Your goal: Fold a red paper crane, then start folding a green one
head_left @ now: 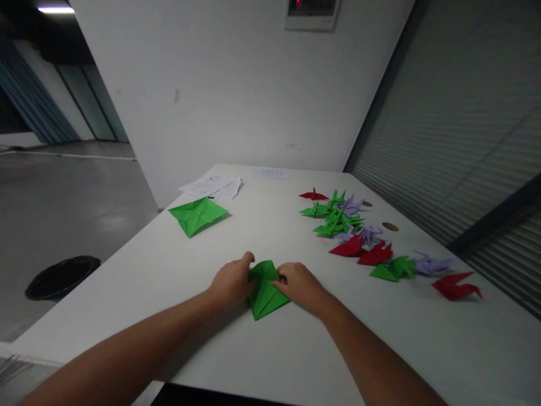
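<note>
A partly folded green origami paper (267,296) lies on the white table in front of me, creases running towards its near corner. My left hand (231,285) grips its left edge, the fingers partly hidden behind the paper. On the opposite edge, my right hand (302,286) pinches the paper between thumb and fingers. The far end of the paper rises slightly between the two hands. Farther off to the left rests a second green sheet (198,214), creased and nearly flat.
Several folded paper cranes in green (336,220), red (350,247) and purple (431,264) spread along the table's right side. White papers (213,186) lie at the back left. A black-lined bin (63,277) stands on the floor at left. Two round holes (390,226) pierce the tabletop near the blinds.
</note>
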`<state>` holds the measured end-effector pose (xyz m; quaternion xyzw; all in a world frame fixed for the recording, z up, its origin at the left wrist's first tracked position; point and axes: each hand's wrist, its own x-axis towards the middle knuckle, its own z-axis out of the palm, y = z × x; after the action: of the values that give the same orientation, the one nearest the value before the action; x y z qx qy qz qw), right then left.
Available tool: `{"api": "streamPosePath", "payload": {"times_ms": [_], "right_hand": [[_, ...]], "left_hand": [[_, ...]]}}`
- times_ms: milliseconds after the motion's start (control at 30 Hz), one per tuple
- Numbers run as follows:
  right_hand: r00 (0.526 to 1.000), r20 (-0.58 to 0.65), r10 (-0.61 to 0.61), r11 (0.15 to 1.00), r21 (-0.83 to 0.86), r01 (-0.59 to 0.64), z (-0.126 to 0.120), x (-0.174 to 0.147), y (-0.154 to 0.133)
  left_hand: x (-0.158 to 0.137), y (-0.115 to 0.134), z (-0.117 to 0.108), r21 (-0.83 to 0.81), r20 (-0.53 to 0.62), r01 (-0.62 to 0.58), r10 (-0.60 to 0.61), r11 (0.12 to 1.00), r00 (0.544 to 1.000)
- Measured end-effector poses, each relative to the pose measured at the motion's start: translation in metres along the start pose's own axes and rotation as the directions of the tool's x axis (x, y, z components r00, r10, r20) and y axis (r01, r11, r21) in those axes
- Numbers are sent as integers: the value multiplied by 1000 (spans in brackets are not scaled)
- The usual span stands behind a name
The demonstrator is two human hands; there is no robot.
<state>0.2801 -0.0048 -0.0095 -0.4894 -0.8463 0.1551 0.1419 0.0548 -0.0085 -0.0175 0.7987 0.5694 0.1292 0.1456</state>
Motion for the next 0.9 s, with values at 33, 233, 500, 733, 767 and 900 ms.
{"api": "streamPosePath", "payload": {"times_ms": [33, 233, 500, 733, 767, 900], "right_hand": [[1000, 5, 4, 1000, 1, -4, 0, 0, 0], [1000, 23, 2, 1000, -31, -2, -1, 0, 0], [999, 23, 23, 999, -28, -23, -1, -1, -1], [1000, 18, 23, 999, -28, -23, -2, -1, -2], [1000, 19, 22, 999, -29, -22, -2, -1, -2], [1000, 25, 7, 1000, -17, -7, -3, -1, -5]], "left_hand": [[0, 0, 0, -3, 0, 0, 0, 1000, 1000], [-5, 5, -1, -113, -40, -81, 77, 990, 996], [-8, 3, 2, -186, -53, -172, 165, 967, 985], [-9, 6, -1, -159, -26, -186, 184, 970, 983], [-8, 6, -2, -139, -21, -183, 182, 973, 983], [-6, 6, -4, -22, -7, -106, 106, 994, 994]]}}
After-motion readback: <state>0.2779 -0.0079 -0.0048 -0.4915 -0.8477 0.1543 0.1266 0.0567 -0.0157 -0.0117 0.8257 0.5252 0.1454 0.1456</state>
